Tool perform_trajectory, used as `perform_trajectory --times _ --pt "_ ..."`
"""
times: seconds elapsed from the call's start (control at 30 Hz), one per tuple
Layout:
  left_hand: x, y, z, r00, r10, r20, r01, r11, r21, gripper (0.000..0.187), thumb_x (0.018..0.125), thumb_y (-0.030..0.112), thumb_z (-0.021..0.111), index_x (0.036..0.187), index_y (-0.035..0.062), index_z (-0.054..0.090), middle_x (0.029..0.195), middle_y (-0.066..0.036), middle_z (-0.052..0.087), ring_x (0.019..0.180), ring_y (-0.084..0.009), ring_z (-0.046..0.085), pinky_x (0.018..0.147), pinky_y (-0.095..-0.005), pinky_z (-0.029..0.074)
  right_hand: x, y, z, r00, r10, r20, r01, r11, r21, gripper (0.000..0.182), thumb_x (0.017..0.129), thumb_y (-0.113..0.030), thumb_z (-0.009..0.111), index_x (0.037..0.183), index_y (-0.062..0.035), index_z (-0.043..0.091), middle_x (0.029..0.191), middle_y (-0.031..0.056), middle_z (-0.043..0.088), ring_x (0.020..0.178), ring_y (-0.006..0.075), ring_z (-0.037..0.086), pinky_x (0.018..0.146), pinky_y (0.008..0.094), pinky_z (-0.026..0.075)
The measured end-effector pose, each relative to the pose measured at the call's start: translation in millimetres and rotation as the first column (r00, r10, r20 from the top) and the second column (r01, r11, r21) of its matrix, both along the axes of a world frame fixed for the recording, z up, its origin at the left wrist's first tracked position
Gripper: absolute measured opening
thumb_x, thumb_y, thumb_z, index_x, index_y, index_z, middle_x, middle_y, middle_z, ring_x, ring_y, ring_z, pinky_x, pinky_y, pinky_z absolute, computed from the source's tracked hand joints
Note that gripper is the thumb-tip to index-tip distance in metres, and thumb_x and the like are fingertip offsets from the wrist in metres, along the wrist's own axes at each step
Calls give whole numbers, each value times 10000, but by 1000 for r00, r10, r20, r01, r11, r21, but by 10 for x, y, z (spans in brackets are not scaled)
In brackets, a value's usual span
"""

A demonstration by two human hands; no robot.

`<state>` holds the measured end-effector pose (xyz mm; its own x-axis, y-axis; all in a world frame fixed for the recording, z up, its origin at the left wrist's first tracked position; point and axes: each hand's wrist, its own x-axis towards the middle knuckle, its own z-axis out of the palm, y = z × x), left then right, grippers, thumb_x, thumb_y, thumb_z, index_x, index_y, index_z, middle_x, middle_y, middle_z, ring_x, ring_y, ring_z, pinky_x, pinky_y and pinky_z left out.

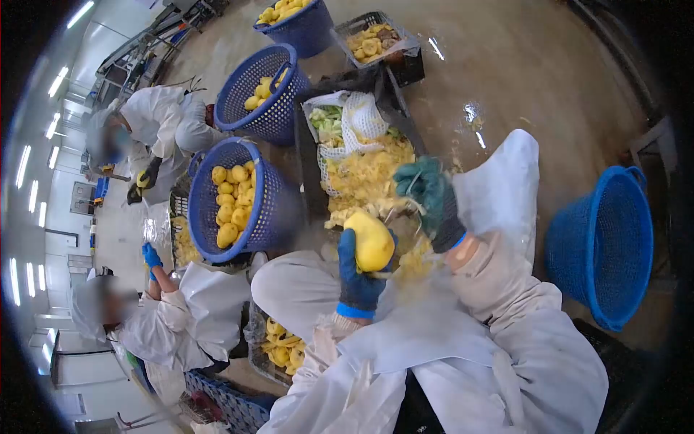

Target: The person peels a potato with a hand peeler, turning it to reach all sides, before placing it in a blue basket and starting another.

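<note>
L hand (359, 278), blue glove, is wrapped round a peeled yellow fruit (370, 240), fingers curled under it, holding it up over the lap near the front edge of the peel crate (312, 189). R hand (431, 199), dark green glove, is clenched round a knife handle; the blade (402, 210) is blurred but seems to point toward the fruit's top. Exact grip on the handle: can't tell beyond a closed fist.

Peel heap (369, 177) fills the crate just beyond the fruit, w/ a mesh bag (354, 119) and green scraps at its far end. Full blue basket (235, 199) of peeled fruit stands beside the crate's left side; a second basket (264, 90) behind it, a third (296, 22) at the top edge. An empty basket (603, 242) stands well apart, by the right knee. Two co-workers (155, 126) (170, 318) in white coats sit beyond the baskets.

Risks, as I judge them:
- Blade is close to the L fingers; fruit looks wet, so a slip could run the edge into the glove.
- One-hand hold on a slick round fruit – may squirt out onto the floor (520, 65).
- Floor looks wet and glossy, w/ scraps near the crate: footing hazard.
- Flying peel could land in the full basket, it's that near.
</note>
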<state>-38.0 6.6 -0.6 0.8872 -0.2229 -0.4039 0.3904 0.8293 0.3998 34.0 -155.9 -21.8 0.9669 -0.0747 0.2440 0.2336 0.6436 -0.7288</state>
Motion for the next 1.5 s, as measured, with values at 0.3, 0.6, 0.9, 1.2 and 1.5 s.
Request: perform_trajectory --times 0.3,0.6,0.9,1.2,1.5 --pt "48 -103 -75 996 -7 89 1 998 69 392 876 393 575 1200 176 535 1156 -48 590 1055 -228 579 910 -424 489 -96 240 117 975 -65 -212 86 992 91 333 959 -341 481 931 -24 577 834 86 634 706 176 607 649 297 502" --pt "54 -167 101 991 -6 134 -23 977 214 435 866 438 558 1193 152 531 1101 -55 603 998 -236 597 830 -397 521 -123 202 321 935 63 -348 -62 998 12 281 948 -320 511 940 -45 572 840 104 622 727 177 594 681 318 495" --pt "76 -154 2 994 -26 104 13 993 117 394 860 344 594 1198 156 516 1159 -90 577 1050 -250 569 906 -433 481 129 117 -111 956 -59 -288 83 994 73 293 954 -312 492 970 -27 557 778 127 633 618 206 609 596 330 504" --pt "99 -117 18 999 35 -25 -36 998 -56 438 848 376 600 1202 123 549 1230 -106 560 1146 -267 516 964 -444 444 338 -163 -454 947 -148 -285 167 985 46 337 957 -365 476 856 -52 552 762 39 574 701 166 553 664 292 466" --pt "322 -44 358 740 -228 633 -424 572 702 715 771 185 652 1381 45 307 1296 -120 438 1162 -249 478 997 -379 403 -337 160 342 732 599 -324 -292 706 645 512 946 -478 431 1028 7 574 1178 129 581 1022 210 577 879 336 471"
